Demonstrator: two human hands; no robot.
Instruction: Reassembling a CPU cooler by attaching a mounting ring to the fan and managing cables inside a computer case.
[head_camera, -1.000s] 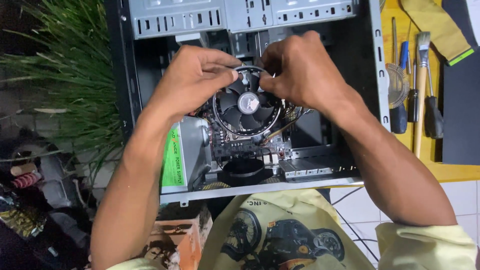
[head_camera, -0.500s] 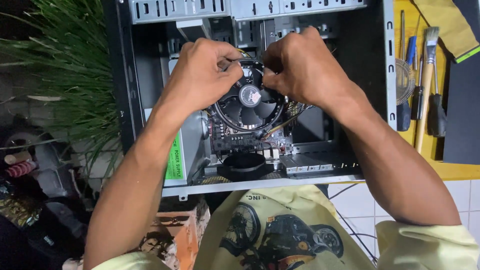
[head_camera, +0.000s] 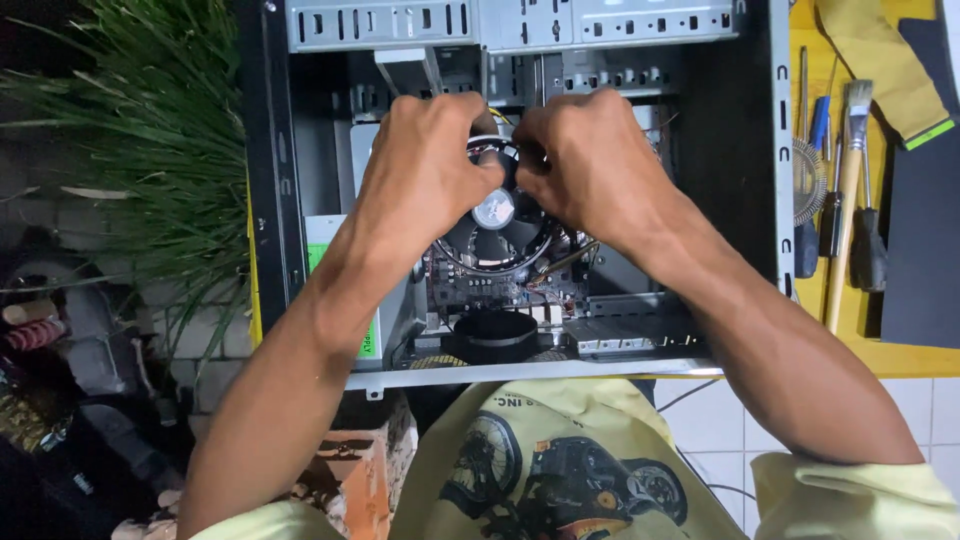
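Note:
An open desktop computer case (head_camera: 285, 150) lies on its side in front of me. Inside it a round black cooler fan (head_camera: 497, 215) with a silver hub sits on the motherboard (head_camera: 500, 290). My left hand (head_camera: 430, 170) and my right hand (head_camera: 590, 160) are both down over the far edge of the fan, fingers curled and pinched close together. They cover the fan's upper half. Whatever lies under the fingertips is hidden. A green-labelled power supply (head_camera: 320, 260) sits at the case's left.
On the yellow table (head_camera: 870, 350) to the right lie a paintbrush (head_camera: 850, 180), screwdrivers (head_camera: 812, 190), a yellow cloth (head_camera: 880, 60) and a black mat (head_camera: 925, 200). A grassy plant (head_camera: 150, 130) stands at left. Cluttered items fill the dark lower left.
Both hands have shifted slightly toward the fan's far edge and closed in on each other. The view has drifted a little, so the case sits lower in frame.

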